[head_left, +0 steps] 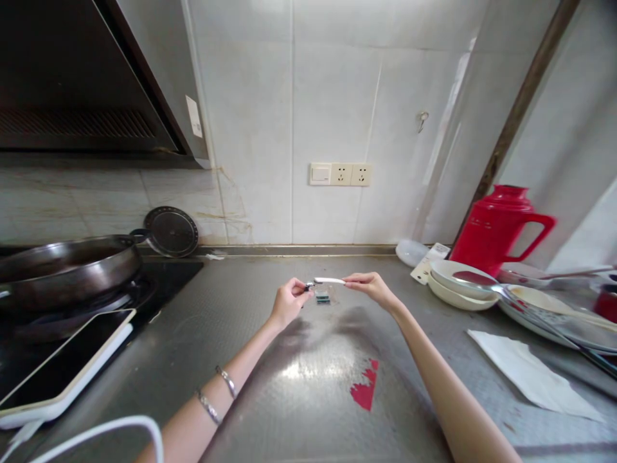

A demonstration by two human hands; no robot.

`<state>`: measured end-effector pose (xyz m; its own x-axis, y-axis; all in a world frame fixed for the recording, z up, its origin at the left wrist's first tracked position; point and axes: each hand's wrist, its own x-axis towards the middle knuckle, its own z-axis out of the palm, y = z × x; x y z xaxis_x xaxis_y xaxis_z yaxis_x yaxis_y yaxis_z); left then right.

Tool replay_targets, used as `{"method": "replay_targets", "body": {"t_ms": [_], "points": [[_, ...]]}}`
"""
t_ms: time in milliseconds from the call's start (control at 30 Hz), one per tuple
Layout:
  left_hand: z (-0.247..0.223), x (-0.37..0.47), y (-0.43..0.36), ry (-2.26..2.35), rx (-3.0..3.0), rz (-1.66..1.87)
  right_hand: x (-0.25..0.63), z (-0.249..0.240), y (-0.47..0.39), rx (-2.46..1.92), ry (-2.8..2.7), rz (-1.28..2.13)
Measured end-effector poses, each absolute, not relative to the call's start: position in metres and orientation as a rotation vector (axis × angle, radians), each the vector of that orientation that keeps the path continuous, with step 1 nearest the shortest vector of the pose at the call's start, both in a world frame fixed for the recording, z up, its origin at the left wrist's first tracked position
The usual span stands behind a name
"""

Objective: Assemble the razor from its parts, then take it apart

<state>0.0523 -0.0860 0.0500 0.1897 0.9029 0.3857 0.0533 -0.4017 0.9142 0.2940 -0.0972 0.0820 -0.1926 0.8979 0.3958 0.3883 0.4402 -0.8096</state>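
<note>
My left hand (290, 301) is closed, its fingertips pinching a small dark and silvery piece (309, 286) whose kind I cannot make out. Thumb and fingers of my right hand (371, 287) grip one end of a slim white stick-like handle (330, 280). The handle's far end points at the small piece; whether the two touch I cannot tell. Just beneath the handle, small dark teal strips (322, 299) lie on the metal counter (270, 411). Nearer to me lies a torn red scrap (366, 388).
Left are a pan (72, 273) on the stove and a phone (67, 366) with a white cable (116, 424). A red thermos jug (494, 228), stacked bowls (457, 289), plates with utensils and a white paper napkin (530, 373) are on the right. Wall sockets (351, 174) face me.
</note>
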Motion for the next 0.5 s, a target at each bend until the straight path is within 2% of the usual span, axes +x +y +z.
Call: {"method": "replay_targets", "body": {"t_ms": [500], "points": [[0.0487,0.0539,-0.088,0.914,1.647,1.301,0.288,0.0866,-0.0986,-1.037,-1.829,0.679]]}}
